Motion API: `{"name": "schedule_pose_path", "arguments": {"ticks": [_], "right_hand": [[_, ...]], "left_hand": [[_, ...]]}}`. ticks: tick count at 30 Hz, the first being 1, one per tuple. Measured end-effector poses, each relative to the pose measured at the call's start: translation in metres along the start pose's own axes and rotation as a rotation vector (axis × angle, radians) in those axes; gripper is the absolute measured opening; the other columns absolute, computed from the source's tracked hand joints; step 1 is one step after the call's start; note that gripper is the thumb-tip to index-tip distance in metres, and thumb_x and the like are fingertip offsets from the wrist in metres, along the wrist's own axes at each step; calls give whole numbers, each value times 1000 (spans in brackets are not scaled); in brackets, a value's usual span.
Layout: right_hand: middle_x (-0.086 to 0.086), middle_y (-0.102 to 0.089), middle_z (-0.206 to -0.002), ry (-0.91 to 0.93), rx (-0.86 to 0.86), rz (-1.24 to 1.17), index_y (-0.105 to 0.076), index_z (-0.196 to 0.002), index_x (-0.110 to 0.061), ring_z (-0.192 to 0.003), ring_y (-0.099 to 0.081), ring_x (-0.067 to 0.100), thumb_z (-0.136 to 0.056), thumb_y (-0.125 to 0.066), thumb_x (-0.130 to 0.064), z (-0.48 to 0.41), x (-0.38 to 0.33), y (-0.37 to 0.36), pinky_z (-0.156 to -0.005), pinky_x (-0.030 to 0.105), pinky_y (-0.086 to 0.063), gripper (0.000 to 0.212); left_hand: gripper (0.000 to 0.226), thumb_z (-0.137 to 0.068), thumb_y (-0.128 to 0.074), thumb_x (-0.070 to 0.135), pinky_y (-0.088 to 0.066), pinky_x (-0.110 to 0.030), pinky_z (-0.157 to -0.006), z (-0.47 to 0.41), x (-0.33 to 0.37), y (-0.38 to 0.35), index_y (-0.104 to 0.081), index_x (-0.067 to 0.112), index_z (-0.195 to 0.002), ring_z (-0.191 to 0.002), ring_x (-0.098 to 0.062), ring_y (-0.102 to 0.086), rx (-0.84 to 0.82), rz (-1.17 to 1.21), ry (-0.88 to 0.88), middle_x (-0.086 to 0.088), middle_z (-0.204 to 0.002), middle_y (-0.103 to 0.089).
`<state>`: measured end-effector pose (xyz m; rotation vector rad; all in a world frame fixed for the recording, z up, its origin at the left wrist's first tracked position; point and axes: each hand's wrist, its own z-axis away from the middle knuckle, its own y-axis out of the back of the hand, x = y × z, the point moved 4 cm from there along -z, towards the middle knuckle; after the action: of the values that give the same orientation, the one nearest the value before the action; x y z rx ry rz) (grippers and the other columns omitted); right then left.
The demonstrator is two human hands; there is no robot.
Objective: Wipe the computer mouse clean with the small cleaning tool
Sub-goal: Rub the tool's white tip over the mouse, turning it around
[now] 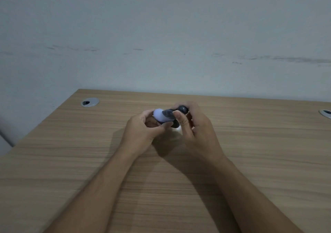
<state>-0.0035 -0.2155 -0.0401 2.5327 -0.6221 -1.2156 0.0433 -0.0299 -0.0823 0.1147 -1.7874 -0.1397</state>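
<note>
Mouse [162, 115], pale with dark trim, sits raised above the middle of the desk [250, 143], gripped between your two hands. Your left hand [143, 130] curls shut around its near end, thumb pressed underneath. Your right hand [195, 127] closes on a dark round-ended tool [182, 109] touching the mouse's far side. Two grommets [90, 102] lie near the desk's far corners.

Both forearms reach forward, the left hand [143, 127] and right hand [195, 125] meeting with fingers curled closed.
</note>
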Motion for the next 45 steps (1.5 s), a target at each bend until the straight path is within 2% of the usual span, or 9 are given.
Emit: {"name": "schedule_pose_path", "arguments": {"ticks": [4,7,13,20,25,30,38,41,45], "right_hand": [[-1,-70,-104,71,-17,78,-67,-119,-15,-81,-61,0,-110,-60,-19,-2,3,1,-75,15,-45,12],[-1,-71,-107,12,60,86,-67,-117,-17,-89,-66,7,-111,-60,-20,-3,16,9,-81,27,-53,10],[-3,-71,-108,115,-13,70,-68,-120,-12,-84,-62,-6,-109,-61,-16,2,-11,-6,-78,8,-43,13],[-1,-72,-106,-13,69,92,-66,-116,-16,-92,-68,14,-111,-59,-25,-1,15,8,-82,30,-53,12],[-7,-67,-101,89,-20,92,-66,-117,-12,-85,-61,-7,-109,-58,-26,3,-3,-3,-75,11,-44,18],[-4,-72,-104,-51,88,112,-65,-116,-17,-90,-69,14,-111,-59,-28,0,26,8,-80,37,-56,14],[-9,-69,-103,66,21,105,-66,-117,-14,-85,-61,-10,-109,-59,-29,4,0,-10,-76,14,-46,18],[-4,-73,-105,-37,106,113,-65,-117,-17,-90,-70,12,-110,-58,-34,1,16,2,-79,34,-55,20],[-1,-69,-102,91,70,158,-62,-113,-16,-85,-65,16,-111,-49,-40,5,-6,2,-74,34,-52,28]], "left_hand": [[41,-81,-97,21,-65,-33,-83,-2,-1,6,-80,26,-119,-92,-9,-84,17,7,-16,3,-102,-89],[38,-83,-95,18,-62,-23,-80,-1,3,7,-79,30,-116,-86,-4,-82,26,14,-42,7,-100,-88],[42,-80,-98,22,-67,-28,-80,0,3,5,-78,37,-114,-97,-12,-85,10,-43,-58,7,-105,-88],[47,-79,-99,25,-63,-28,-82,-1,3,5,-78,24,-122,-92,-11,-85,28,-56,-40,4,-102,-89],[52,-76,-101,28,-66,-33,-84,-1,0,7,-78,23,-123,-94,-12,-85,36,-106,-30,5,-102,-89],[47,-79,-99,25,-61,-18,-77,3,8,8,-80,24,-122,-84,-3,-82,52,-110,-78,7,-98,-89],[49,-75,-98,16,-60,-14,-71,3,11,5,-75,41,-111,-80,11,-76,58,-216,-114,16,-92,-83],[48,-76,-97,17,-56,-13,-66,5,15,5,-75,35,-114,-71,5,-74,88,-219,-134,16,-83,-82],[58,-70,-97,9,-60,-22,-74,2,23,-2,-75,25,-121,-82,-6,-73,72,-364,-193,10,-94,-77]]}}
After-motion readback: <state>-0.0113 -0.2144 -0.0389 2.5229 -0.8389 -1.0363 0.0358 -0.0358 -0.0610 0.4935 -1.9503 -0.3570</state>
